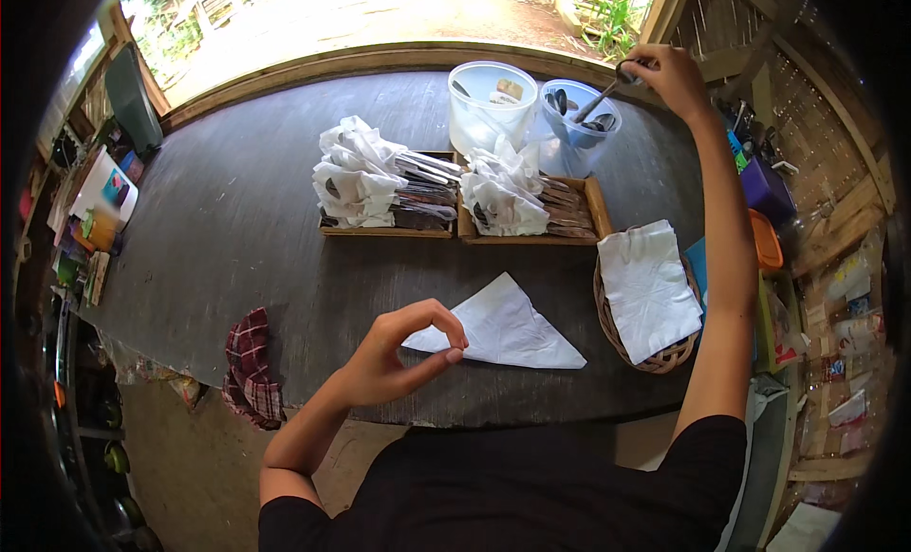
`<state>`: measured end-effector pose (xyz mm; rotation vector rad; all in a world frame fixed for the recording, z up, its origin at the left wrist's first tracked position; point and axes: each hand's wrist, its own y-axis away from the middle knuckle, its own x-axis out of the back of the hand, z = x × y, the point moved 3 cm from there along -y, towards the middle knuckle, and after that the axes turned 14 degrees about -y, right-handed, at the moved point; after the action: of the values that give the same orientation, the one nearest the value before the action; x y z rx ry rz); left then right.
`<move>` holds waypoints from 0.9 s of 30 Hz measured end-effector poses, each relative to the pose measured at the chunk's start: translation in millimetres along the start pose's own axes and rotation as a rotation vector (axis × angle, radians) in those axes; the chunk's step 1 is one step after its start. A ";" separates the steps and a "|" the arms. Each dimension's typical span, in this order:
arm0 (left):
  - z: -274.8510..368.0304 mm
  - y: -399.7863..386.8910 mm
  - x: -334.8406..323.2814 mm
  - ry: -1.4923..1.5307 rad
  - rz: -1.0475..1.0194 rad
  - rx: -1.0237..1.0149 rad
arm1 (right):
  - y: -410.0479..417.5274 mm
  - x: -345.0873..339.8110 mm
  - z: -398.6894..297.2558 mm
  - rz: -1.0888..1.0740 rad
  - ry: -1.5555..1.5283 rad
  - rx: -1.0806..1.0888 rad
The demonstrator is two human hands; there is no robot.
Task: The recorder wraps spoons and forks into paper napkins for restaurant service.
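Observation:
My right hand is raised at the far right, gripping a metal spoon whose lower end slants down into a clear plastic tub. More spoons and a fork stand in that tub. Close to the table's front edge, my left hand is curled with thumb and index fingertips slightly apart. Nothing shows between them. Just behind those fingers, a white paper napkin folded into a triangle lies on the dark table. Whether the left fingertips touch the napkin cannot be told.
Two wooden trays hold napkin-wrapped cutlery. A larger plastic tub stands behind them. At right, a wicker basket carries flat napkins. A checkered cloth hangs over the front left edge.

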<state>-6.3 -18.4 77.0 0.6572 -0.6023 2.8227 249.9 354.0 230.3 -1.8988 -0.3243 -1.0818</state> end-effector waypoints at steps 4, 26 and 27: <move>-9.8 -4.5 -1.5 0.066 -0.003 0.038 | 14.8 42.3 -34.8 0.106 0.019 -0.002; -35.8 2.6 -60.9 0.125 -0.115 0.316 | 155.6 -118.0 -156.7 -0.822 -0.974 -0.303; -35.5 4.5 -60.9 0.058 -0.115 0.325 | 159.1 -126.9 -157.7 -0.824 -0.978 -0.301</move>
<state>32.8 -12.4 18.5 0.6348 -0.0908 2.8425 183.2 162.1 72.1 -2.5399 -1.6769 -0.5820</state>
